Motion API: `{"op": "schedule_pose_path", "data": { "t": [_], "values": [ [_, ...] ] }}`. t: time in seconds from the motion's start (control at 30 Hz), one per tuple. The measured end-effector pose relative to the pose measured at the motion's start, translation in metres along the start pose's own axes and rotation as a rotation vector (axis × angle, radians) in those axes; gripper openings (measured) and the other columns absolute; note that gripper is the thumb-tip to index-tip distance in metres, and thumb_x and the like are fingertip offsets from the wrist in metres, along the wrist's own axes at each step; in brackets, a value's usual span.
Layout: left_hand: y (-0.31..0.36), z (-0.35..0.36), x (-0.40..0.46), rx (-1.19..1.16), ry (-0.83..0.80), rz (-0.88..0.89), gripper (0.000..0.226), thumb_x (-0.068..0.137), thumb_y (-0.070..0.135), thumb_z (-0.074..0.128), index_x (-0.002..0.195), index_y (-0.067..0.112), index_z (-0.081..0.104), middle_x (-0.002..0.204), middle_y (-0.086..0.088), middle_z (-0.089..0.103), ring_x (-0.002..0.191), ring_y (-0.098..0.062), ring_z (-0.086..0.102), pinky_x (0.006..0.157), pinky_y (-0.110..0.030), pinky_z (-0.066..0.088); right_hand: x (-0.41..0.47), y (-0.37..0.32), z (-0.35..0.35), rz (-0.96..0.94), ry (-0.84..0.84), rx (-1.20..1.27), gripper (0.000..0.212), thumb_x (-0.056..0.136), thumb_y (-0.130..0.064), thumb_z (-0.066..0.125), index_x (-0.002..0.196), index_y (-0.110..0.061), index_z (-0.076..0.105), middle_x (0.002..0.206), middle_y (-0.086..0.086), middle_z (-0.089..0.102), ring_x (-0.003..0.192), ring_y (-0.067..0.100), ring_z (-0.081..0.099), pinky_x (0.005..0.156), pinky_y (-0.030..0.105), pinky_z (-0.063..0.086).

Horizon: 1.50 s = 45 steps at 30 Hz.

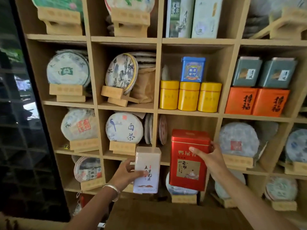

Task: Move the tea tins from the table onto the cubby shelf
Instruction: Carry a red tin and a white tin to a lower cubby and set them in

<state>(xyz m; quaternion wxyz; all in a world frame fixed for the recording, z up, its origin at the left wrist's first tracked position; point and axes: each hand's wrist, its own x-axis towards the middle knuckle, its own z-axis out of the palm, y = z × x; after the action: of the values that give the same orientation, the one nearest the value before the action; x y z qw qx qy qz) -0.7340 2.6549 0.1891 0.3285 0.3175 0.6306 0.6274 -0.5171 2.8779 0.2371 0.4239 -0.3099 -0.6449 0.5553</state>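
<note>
My left hand (126, 173) grips a tall white tea tin (147, 170) with black characters, held upright in front of the wooden cubby shelf (157, 110). My right hand (209, 155) grips a larger red tea tin (189, 160) by its upper right side. The red tin is upright at the mouth of a lower middle cubby (191, 122) that holds only a thin round tea cake (162, 129) on edge at its left wall. The white tin is just left of the red one, over the shelf's upright divider.
The cubby above holds three yellow round tins (189, 96) and a blue tin (193, 69). To the right are grey tins (264, 72) on orange boxes (256, 102). Other cubbies hold round tea cakes on wooden stands. A dark glass panel (20, 113) stands at the left.
</note>
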Motion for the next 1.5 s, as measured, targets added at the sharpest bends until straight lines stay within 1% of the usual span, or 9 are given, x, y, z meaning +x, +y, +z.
{"op": "schedule_pose_path", "data": {
  "t": [0.13, 0.27, 0.33, 0.43, 0.63, 0.83, 1.0, 1.23, 1.5],
  "values": [
    [-0.016, -0.018, 0.034, -0.019, 0.029, -0.030, 0.085, 0.042, 0.026, 0.094, 0.117, 0.019, 0.055, 0.098, -0.008, 0.075, 0.089, -0.027, 0.072, 0.072, -0.041, 0.060, 0.043, 0.017, 0.024, -0.028, 0.033, -0.031, 0.099, 0.036, -0.055, 0.090, 0.119, -0.033, 0.041, 0.107, -0.008, 0.064, 0.089, 0.006, 0.067, 0.061, 0.019, 0.053],
    [-0.026, -0.029, 0.053, -0.004, 0.058, -0.043, 0.084, 0.041, 0.027, 0.093, 0.115, 0.018, 0.056, 0.096, -0.005, 0.076, 0.087, -0.024, 0.073, 0.067, -0.035, 0.060, 0.078, 0.032, 0.039, -0.017, 0.042, 0.004, 0.100, 0.036, -0.055, 0.091, 0.121, -0.028, 0.044, 0.111, -0.002, 0.066, 0.093, 0.014, 0.069, 0.076, 0.036, 0.058],
    [-0.029, -0.034, 0.059, 0.005, 0.078, -0.043, 0.081, 0.043, 0.022, 0.095, 0.114, 0.018, 0.057, 0.095, -0.004, 0.076, 0.085, -0.023, 0.073, 0.065, -0.032, 0.059, 0.094, 0.039, 0.046, -0.014, 0.034, 0.009, 0.103, 0.034, -0.059, 0.091, 0.121, -0.028, 0.045, 0.110, -0.001, 0.067, 0.091, 0.014, 0.070, 0.077, 0.038, 0.058],
    [-0.034, -0.038, 0.064, 0.013, 0.097, -0.052, 0.073, 0.050, 0.017, 0.093, 0.114, 0.017, 0.057, 0.095, -0.005, 0.076, 0.085, -0.023, 0.073, 0.064, -0.030, 0.059, 0.112, 0.049, 0.056, -0.016, 0.002, -0.006, 0.107, 0.033, -0.062, 0.090, 0.123, -0.028, 0.045, 0.109, -0.002, 0.067, 0.088, 0.010, 0.071, 0.074, 0.034, 0.059],
    [-0.045, -0.047, 0.070, 0.063, 0.115, -0.060, 0.079, 0.042, 0.031, 0.090, 0.114, 0.018, 0.058, 0.095, -0.002, 0.076, 0.086, -0.020, 0.073, 0.065, -0.027, 0.058, 0.132, 0.062, 0.076, -0.036, -0.068, 0.017, 0.114, 0.033, -0.059, 0.092, 0.129, -0.022, 0.043, 0.109, -0.002, 0.068, 0.092, 0.009, 0.070, 0.079, 0.034, 0.057],
    [-0.049, -0.047, 0.078, 0.085, 0.070, -0.085, 0.069, 0.057, 0.014, 0.090, 0.117, 0.016, 0.056, 0.096, -0.003, 0.076, 0.087, -0.020, 0.073, 0.067, -0.027, 0.059, 0.135, 0.070, 0.081, -0.069, -0.066, 0.012, 0.107, 0.039, -0.064, 0.088, 0.129, -0.028, 0.043, 0.107, -0.006, 0.067, 0.090, 0.003, 0.069, 0.072, 0.026, 0.056],
    [-0.046, -0.037, 0.086, 0.051, 0.064, -0.064, 0.062, 0.064, 0.003, 0.084, 0.118, 0.016, 0.056, 0.096, -0.003, 0.076, 0.086, -0.017, 0.072, 0.064, -0.023, 0.057, 0.136, 0.076, 0.086, -0.086, -0.040, 0.040, 0.099, 0.045, -0.061, 0.088, 0.128, -0.032, 0.042, 0.111, -0.006, 0.067, 0.093, 0.006, 0.070, 0.072, 0.028, 0.058],
    [-0.048, -0.027, 0.089, 0.039, 0.039, -0.057, 0.068, 0.061, 0.009, 0.087, 0.121, 0.015, 0.054, 0.101, -0.006, 0.074, 0.092, -0.020, 0.072, 0.072, -0.030, 0.059, 0.133, 0.083, 0.091, -0.137, 0.009, 0.065, 0.088, 0.052, -0.057, 0.087, 0.125, -0.035, 0.043, 0.110, -0.008, 0.065, 0.092, -0.001, 0.067, 0.063, 0.014, 0.054],
    [-0.050, -0.019, 0.089, 0.048, -0.007, -0.046, 0.064, 0.066, 0.005, 0.082, 0.122, 0.016, 0.054, 0.103, -0.006, 0.074, 0.095, -0.020, 0.071, 0.074, -0.029, 0.058, 0.132, 0.083, 0.090, -0.154, -0.014, 0.088, 0.084, 0.054, -0.055, 0.086, 0.123, -0.039, 0.042, 0.112, -0.009, 0.063, 0.093, -0.002, 0.067, 0.063, 0.013, 0.054]
  ]
}}
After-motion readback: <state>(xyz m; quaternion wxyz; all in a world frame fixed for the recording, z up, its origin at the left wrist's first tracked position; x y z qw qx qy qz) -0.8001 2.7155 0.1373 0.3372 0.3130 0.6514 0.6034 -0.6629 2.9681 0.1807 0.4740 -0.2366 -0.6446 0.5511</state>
